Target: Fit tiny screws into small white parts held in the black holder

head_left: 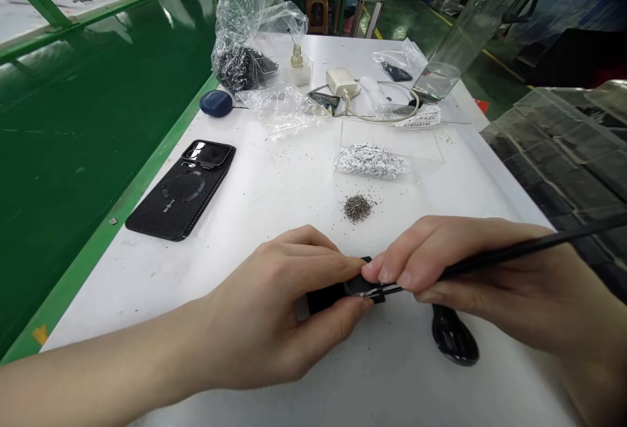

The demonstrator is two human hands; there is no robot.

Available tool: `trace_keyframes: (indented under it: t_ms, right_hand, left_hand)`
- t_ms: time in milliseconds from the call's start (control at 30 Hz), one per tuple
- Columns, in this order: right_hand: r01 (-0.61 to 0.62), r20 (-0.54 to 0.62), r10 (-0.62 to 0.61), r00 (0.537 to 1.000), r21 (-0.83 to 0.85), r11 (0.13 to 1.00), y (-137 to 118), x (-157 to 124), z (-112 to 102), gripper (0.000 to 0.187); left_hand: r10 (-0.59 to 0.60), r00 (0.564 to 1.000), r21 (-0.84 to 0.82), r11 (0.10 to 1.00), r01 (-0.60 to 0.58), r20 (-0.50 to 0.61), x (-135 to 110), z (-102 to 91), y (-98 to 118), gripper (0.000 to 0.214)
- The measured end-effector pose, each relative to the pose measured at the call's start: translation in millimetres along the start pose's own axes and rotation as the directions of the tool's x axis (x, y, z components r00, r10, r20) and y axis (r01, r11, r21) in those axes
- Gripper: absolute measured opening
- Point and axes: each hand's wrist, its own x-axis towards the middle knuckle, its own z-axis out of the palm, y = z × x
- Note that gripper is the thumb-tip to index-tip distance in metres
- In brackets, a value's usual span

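The left hand (274,309) pinches a small black part (326,296) just above the table (274,192). The right hand (465,270) grips tweezers (514,254), tips touching the part. The part appears light and rigid: hold it by its sides.

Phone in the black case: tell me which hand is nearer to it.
Left. The left hand sits nearer the camera, to the right of the phone, holding a small black part; the right hand, with a thin black tool, is farther right.
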Motion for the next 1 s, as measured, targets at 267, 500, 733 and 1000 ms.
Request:
trace_keyframes:
  t_ms: [267,500,733,1000]
  right_hand:
    - [-0.011,-0.004,0.011,1.000,0.021,1.000,0.3,-2.2,0.0,0.024]
    - [0.004,0.005,-0.005,1.000,0.032,0.999,3.3,-3.2,-0.4,0.022]
    - [-0.005,-0.003,0.005,1.000,0.013,1.000,3.6,-2.2,-0.5,0.018]
    - [-0.002,-0.001,0.002,1.000,0.027,1.000,2.6,-2.9,-0.3,0.020]
  left_hand:
    - [0.004,1.000,-0.006,1.000,-0.004,-0.015,-1.0,-0.9,1.4,0.017]
    - [-0.010,1.000,-0.017,1.000,0.010,0.011,-1.6,-0.9,1.7,0.019]
    - [-0.032,0.999,-0.025,0.999,0.032,-0.004,-3.3,-0.7,1.2,0.019]
    - [-0.002,1.000,-0.016,1.000,0.002,-0.019,-2.4,0.7,0.2,0.016]
